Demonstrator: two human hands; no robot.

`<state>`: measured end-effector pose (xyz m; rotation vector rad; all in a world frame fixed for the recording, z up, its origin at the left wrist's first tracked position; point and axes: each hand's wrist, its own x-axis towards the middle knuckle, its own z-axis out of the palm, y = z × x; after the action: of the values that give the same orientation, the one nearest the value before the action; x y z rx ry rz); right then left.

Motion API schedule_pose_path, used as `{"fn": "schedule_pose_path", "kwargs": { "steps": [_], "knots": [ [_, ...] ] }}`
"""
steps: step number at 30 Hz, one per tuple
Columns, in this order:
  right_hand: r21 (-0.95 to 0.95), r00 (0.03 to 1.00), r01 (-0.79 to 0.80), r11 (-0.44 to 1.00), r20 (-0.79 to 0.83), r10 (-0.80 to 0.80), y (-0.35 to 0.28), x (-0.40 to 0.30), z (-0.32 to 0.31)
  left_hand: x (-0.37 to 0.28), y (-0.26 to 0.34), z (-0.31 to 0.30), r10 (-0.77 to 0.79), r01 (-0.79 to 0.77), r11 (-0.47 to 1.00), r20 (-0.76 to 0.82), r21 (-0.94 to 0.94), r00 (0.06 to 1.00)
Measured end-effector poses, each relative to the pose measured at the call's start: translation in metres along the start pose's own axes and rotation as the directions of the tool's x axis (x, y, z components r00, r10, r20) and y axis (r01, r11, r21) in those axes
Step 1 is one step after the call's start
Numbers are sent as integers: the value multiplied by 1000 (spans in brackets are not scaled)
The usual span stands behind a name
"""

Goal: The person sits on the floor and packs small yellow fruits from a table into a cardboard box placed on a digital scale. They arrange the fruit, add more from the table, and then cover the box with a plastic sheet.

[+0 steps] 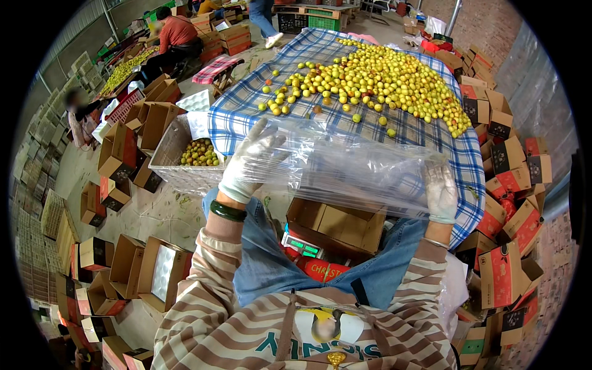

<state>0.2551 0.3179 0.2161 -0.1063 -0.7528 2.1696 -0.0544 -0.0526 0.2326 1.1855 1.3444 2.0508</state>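
A clear plastic bag (351,166) is stretched sideways between my two gloved hands, above an open cardboard box (337,224). My left hand (256,157), in a white glove, is inside or behind the film with its fingers spread; which of the two I cannot tell. My right hand (440,189), gloved too, is at the bag's other end, its fingers partly hidden by the film. The box stands between my knees by a digital scale (301,245) with a lit display. Beyond the bag, yellow-green jujubes (379,78) are heaped on a blue-and-white checked cloth (240,92).
A plastic-lined crate (185,173) holding more jujubes stands left of the cloth. Cardboard boxes crowd the floor at left (125,263) and right (504,277). A folding stool (217,69) stands beyond. Several people are farther back, one in a red striped top (178,37).
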Motion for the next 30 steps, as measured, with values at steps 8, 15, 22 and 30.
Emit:
{"fn": "schedule_pose_path", "kwargs": {
  "steps": [8, 15, 22, 30],
  "knots": [
    [32, 988, 4, 999, -156, 1, 5, -2, -20, 0, 45, 43, -47, 96, 387, -84, 917, 995],
    [-48, 971, -15, 999, -239, 3, 24, -7, -22, -5, 21, 35, -104, 1, 781, -129, -624, 986],
    [-62, 887, 6, 998, -460, -33, 22, -18, 5, -18, 21, 64, -247, 209, 245, 148, -947, 958],
    [30, 914, 163, 986, -382, -140, -43, -37, -71, -13, -34, 81, -185, -118, 523, -248, -844, 951]
  ]
}}
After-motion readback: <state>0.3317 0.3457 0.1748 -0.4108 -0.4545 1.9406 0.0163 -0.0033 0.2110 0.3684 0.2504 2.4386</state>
